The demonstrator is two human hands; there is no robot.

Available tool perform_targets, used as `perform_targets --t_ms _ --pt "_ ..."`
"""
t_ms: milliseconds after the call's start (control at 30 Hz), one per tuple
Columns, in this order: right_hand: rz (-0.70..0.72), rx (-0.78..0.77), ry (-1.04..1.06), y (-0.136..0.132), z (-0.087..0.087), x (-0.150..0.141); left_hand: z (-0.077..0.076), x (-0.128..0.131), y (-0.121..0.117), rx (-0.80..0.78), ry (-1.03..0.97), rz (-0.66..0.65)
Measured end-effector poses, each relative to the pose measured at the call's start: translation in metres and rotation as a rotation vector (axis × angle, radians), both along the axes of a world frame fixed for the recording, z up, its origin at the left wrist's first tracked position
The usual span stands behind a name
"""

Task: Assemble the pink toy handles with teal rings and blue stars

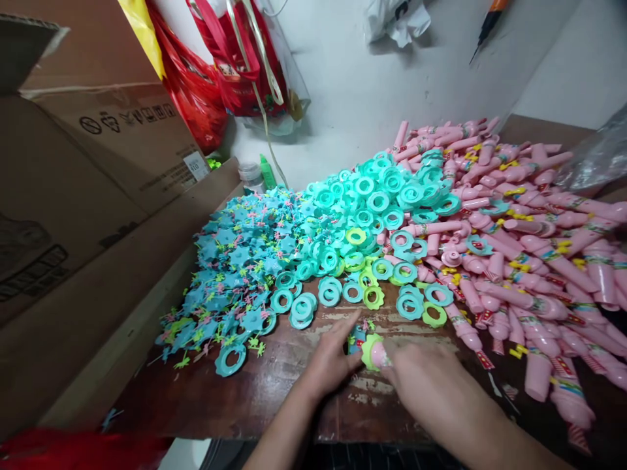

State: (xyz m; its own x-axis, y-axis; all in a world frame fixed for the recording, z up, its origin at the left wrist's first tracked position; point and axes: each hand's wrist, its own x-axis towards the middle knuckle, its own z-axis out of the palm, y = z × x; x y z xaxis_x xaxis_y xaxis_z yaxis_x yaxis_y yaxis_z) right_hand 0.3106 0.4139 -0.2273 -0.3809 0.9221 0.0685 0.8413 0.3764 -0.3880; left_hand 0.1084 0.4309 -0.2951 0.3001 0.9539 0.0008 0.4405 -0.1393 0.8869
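Observation:
Low over the front of the table, my right hand (pixel 424 382) is closed on a pink plastic tube (pixel 379 356), most of which the fingers hide; motion blurs this hand. A yellow-green scalloped ring (pixel 369 351) sits around the tube's end. My left hand (pixel 328 356) pinches a blue plastic piece with small pink and green figures (pixel 358 337) between thumb and fingers, right against the ring. Whether the blue piece and the tube are joined cannot be seen. Just beyond the hands lie loose turquoise rings (pixel 330 292) and yellow-green rings (pixel 373 297).
Blue star-shaped pieces (pixel 240 241) with tiny palm-like figures are heaped left, turquoise rings (pixel 379 201) centre, pink tubes (pixel 533 261) right. A cardboard box (pixel 112 143) borders the left side. Red bags (pixel 235 72) hang on the wall behind. An orange-handled tool (pixel 490 23) hangs upper right.

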Motion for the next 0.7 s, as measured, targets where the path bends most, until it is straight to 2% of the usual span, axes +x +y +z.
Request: perform_targets --t_ms 67,133,200,267,367,433,533,600,700 --pt "-0.003 -0.027 -0.044 -0.004 -0.016 0.025 0.012 0.001 0.005 -0.021 -0.036 -0.002" --pt "-0.048 0.037 -0.036 -0.009 -0.035 0.047 0.026 0.008 0.015 -0.002 -0.034 0.046" --pt "-0.086 0.136 -0.008 -0.013 -0.051 0.061 0.037 0.022 0.032 0.079 0.097 0.107" --pt "-0.137 0.239 0.023 -0.013 -0.058 0.071 0.044 0.037 0.051 0.187 0.286 0.124" --pt "-0.339 0.382 -0.069 -0.002 -0.056 0.092 0.043 0.051 0.077 0.279 0.441 -0.007" --pt "-0.405 0.377 -0.236 0.011 -0.053 0.113 0.039 0.05 0.088 0.293 0.467 -0.152" --pt "-0.258 0.269 -0.364 0.03 -0.055 0.138 0.033 0.043 0.093 0.29 0.519 -0.293" --pt "-0.152 0.233 -0.354 0.04 -0.057 0.145 0.03 0.04 0.091 0.291 0.559 -0.277" --pt "-0.086 0.22 -0.322 0.05 -0.056 0.145 0.029 0.041 0.086 0.312 0.609 -0.196"
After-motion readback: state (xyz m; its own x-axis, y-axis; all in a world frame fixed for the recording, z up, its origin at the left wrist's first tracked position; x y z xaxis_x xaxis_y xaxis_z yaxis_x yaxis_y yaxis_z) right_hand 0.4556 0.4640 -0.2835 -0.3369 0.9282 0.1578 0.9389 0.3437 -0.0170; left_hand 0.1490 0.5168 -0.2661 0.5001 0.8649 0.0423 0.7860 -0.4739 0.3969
